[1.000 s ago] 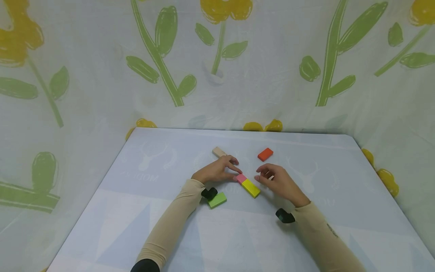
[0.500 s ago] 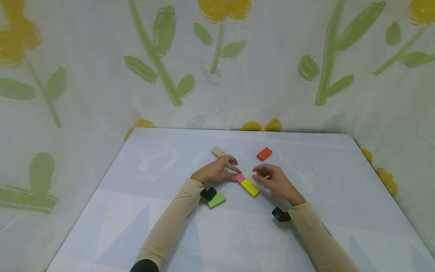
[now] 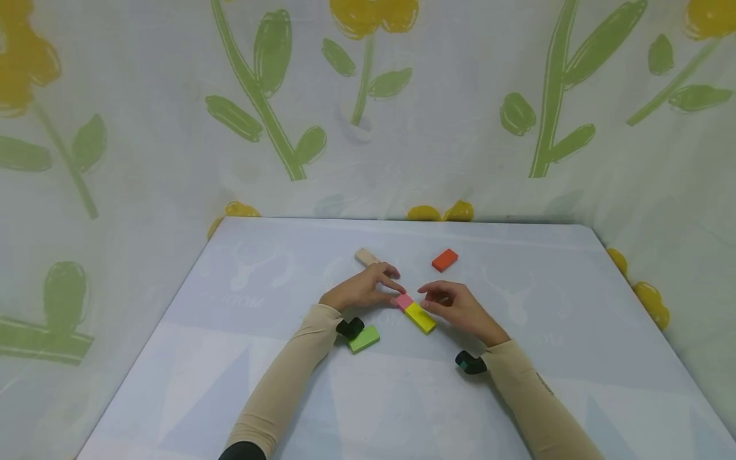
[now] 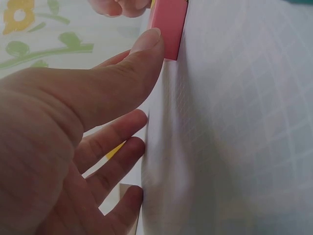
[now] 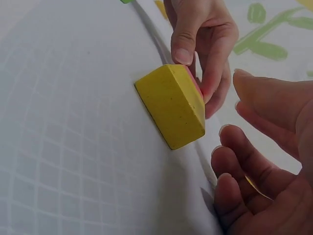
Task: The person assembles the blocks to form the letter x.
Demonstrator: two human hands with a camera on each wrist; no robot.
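In the head view a pink block [image 3: 405, 302] and a yellow block [image 3: 420, 318] lie end to end on the table. My left hand [image 3: 363, 287] pinches the pink block between thumb and index finger; the left wrist view shows the thumb [image 4: 142, 54] against its side. Close to the yellow block's right side hovers my right hand [image 3: 460, 308], fingers loosely bent, holding nothing. The right wrist view shows a gap between those fingers and the yellow block [image 5: 171, 105]. A light green block [image 3: 365, 339] lies beside my left wrist.
Beyond my left hand lies a beige wooden block [image 3: 366, 257], partly covered by that hand. An orange-red block [image 3: 445, 260] is farther back, to the right. The white patterned table [image 3: 276, 243] ends at a flower-printed curtain [image 3: 448, 128].
My right hand has moved left, nearer to the yellow block. The left hand stays at the pink block. The head view has shifted slightly.
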